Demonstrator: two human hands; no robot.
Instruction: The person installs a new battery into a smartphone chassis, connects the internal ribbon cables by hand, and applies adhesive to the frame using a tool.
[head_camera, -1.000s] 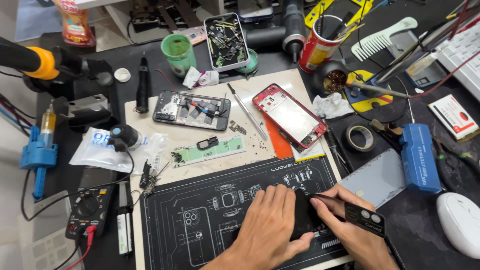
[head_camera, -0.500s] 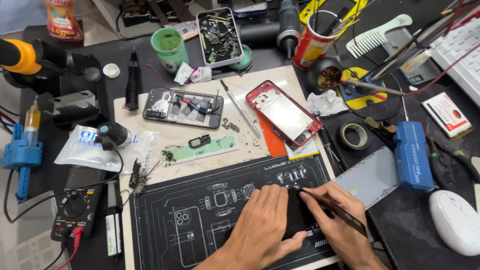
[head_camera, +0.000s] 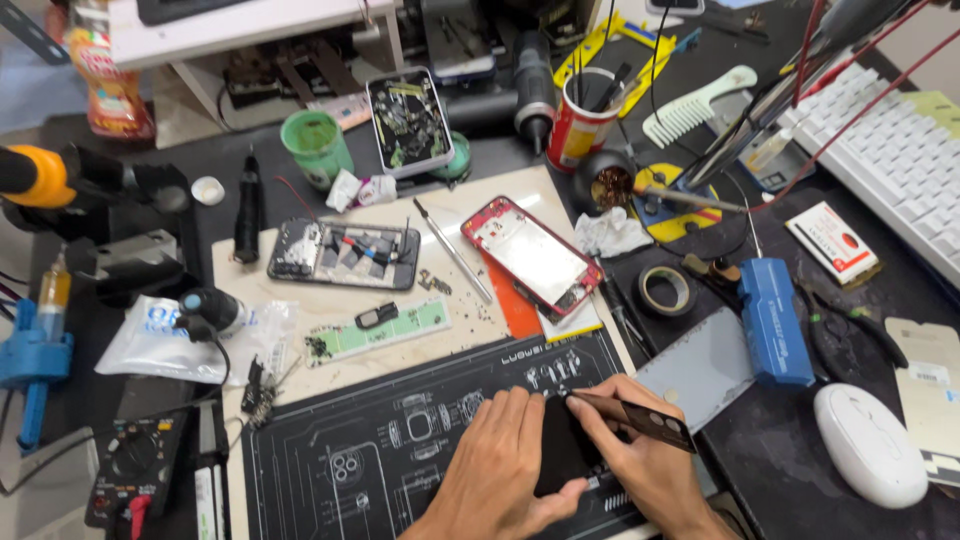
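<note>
My left hand (head_camera: 497, 465) lies flat on a black work mat (head_camera: 400, 450) and presses down a small black part (head_camera: 562, 445) with thumb and fingers. My right hand (head_camera: 635, 450) grips a dark flat pry tool (head_camera: 640, 418) whose tip meets the part's upper edge. Farther up the bench lie a red phone frame (head_camera: 530, 255) and an opened dark phone (head_camera: 345, 253) with its inner parts showing.
A green strip (head_camera: 380, 328), loose screws, metal tweezers (head_camera: 452, 248), tape roll (head_camera: 667, 290), blue box (head_camera: 773, 320), grey phone panel (head_camera: 695, 367), white mouse (head_camera: 860, 442), keyboard (head_camera: 895, 160), multimeter (head_camera: 135, 470), green cup (head_camera: 316, 143) and red tool can (head_camera: 583, 125) crowd the bench.
The camera has shifted slightly closer and leftward. My right hand has brought the pry tool's tip up onto the part's upper edge. The left hand stays on the part.
</note>
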